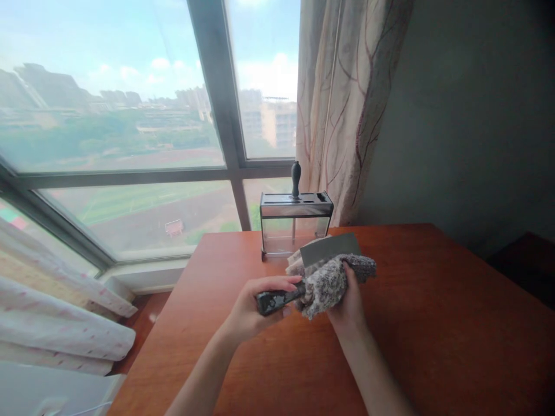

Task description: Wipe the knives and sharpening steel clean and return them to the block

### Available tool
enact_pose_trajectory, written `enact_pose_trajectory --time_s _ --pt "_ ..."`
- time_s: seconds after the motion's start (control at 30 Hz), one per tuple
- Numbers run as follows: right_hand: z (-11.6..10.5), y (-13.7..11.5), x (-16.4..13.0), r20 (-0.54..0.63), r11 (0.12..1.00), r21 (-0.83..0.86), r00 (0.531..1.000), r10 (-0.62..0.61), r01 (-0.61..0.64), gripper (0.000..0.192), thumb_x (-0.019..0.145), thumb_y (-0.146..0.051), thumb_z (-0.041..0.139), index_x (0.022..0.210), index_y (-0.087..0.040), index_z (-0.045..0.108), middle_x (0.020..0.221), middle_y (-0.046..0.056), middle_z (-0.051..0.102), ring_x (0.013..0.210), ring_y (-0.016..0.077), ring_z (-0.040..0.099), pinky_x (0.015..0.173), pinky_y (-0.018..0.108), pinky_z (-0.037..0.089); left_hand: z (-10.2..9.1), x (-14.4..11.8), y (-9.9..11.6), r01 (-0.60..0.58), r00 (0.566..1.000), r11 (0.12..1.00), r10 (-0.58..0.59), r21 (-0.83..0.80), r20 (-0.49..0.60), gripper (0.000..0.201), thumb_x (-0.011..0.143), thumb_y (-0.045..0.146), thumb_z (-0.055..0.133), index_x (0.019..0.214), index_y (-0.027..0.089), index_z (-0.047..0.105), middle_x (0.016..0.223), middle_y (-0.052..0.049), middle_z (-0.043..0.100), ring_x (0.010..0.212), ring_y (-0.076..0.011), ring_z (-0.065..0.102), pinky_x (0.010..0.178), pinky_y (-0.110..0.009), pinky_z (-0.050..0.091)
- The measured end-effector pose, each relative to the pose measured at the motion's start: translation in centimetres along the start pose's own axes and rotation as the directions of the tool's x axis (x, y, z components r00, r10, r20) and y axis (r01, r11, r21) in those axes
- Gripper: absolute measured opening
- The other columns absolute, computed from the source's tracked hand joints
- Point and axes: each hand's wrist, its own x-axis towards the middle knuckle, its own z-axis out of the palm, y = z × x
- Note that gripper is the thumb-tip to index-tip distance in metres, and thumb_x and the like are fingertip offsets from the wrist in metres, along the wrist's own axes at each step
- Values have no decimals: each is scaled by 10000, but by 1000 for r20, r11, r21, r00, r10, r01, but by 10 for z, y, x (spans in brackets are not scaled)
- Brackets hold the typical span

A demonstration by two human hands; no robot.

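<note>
My left hand [254, 306] is closed around the black handle of a cleaver [329, 251], whose broad grey blade points to the right and away from me. In my right hand [351, 303] is a fuzzy grey-and-white cloth [327, 286], bunched along the lower part of the blade. The right thumb lies on top of the cloth; the other right fingers are mostly hidden beneath it. Pale, striped folds [296, 263] show behind the blade, and I cannot tell whether they belong to the same cloth. Both hands are above the table.
Behind the blade, a clear-sided knife block [277, 234] with a metal top stands near the far edge of the reddish-brown wooden table [243, 370]. A dark handle [295, 176] sticks up from it. Windows [130, 219] and a patterned curtain [342, 86] are beyond; another curtain [65, 329] hangs at left.
</note>
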Motion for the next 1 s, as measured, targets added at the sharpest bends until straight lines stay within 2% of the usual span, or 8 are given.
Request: enact_pose_trajectory --time_s 0.17,0.33,0.47,0.57,0.7,0.77,0.87,1.0 --pt "-7 -25 10 -18 997 -2 997 -80 80 261 782 -416 612 975 -249 669 856 -42 735 869 157 675 820 302 540 -20 -3 -5 14 1000 994 -17 -105 -25 317 608 172 803 917 153 735 1066 -171 696 1034 -312 631 930 -401 462" --pt "-8 -28 7 -69 970 -149 976 -206 194 370 718 -402 686 1058 -267 637 924 -51 727 902 148 660 797 271 533 -27 5 -18 -182 953 875 45 -449 -299 348 753 268 708 1089 219 635 1046 -82 686 1024 -234 616 961 -403 444" --pt "-6 -25 4 12 907 -330 962 -271 260 387 621 -288 784 981 -229 655 854 -37 721 779 154 666 713 264 537 -29 11 -10 -334 880 808 82 -485 -468 198 838 245 609 1032 220 637 969 -54 671 998 -205 608 908 -388 483" --pt "-8 -28 0 101 870 -455 981 -163 191 355 585 -268 814 896 -181 669 823 0 720 719 178 664 679 293 538 -33 11 2 -420 828 809 157 -411 -538 174 846 241 596 1007 191 638 879 -47 656 916 -177 614 848 -329 504" --pt "-11 -39 -8 228 790 -606 972 57 95 440 575 -251 826 974 -180 655 903 31 725 800 212 667 741 331 528 -39 12 17 -456 791 813 184 -362 -583 170 844 271 597 958 155 646 830 -42 629 834 -162 611 791 -300 511" --pt "-11 -44 -13 323 718 -691 924 204 83 497 579 -229 826 1037 -188 638 966 43 720 867 231 661 789 355 516 -41 15 22 -448 793 814 171 -370 -584 184 849 285 589 962 152 644 807 -35 615 797 -154 608 752 -285 513" --pt "-10 -45 -19 431 598 -793 803 411 120 537 598 -214 817 1097 -193 622 1038 54 700 950 252 638 844 385 493 -41 22 27 -408 811 823 128 -396 -570 208 845 302 591 976 146 638 776 -29 610 741 -142 613 723 -267 512" --pt "-9 -39 -20 449 478 -860 707 546 177 516 596 -210 819 1074 -182 630 1033 50 687 956 246 623 841 369 487 -34 35 36 -317 844 843 41 -435 -535 189 842 291 595 951 141 631 744 -32 635 765 -162 655 768 -287 517"
